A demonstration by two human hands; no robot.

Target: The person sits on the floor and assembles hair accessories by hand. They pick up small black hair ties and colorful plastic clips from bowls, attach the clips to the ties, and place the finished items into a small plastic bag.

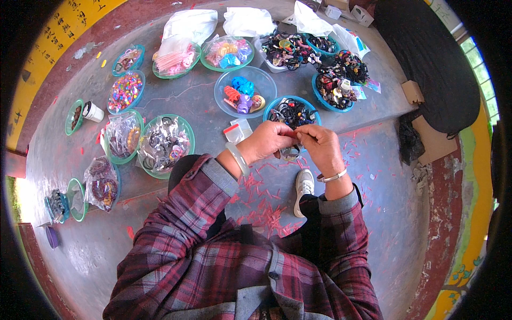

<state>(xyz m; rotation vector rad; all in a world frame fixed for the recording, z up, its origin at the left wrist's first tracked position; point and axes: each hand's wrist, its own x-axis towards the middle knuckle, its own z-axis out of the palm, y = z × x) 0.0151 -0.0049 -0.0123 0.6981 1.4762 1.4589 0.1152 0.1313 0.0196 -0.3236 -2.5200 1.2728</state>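
Observation:
My left hand (269, 140) and my right hand (321, 145) meet in front of me, fingers pinched together. Between them is what looks like a small clear plastic bag (290, 153) with a red edge; its contents are too small to make out. Just beyond my fingers stands a blue basin (270, 109) of dark hair ties with colourful trims. To the left of my left hand, flat clear bags with a red strip (238, 130) lie on the grey surface.
Red strips (272, 216) litter the floor around my shoe (305, 186). Basins of hair ties (188, 128), beads (143, 92) and hair clips (218, 90) spread to the left and ahead. White bags (248, 22) line the back. Cardboard (433, 140) and black plastic (409, 143) lie at the right.

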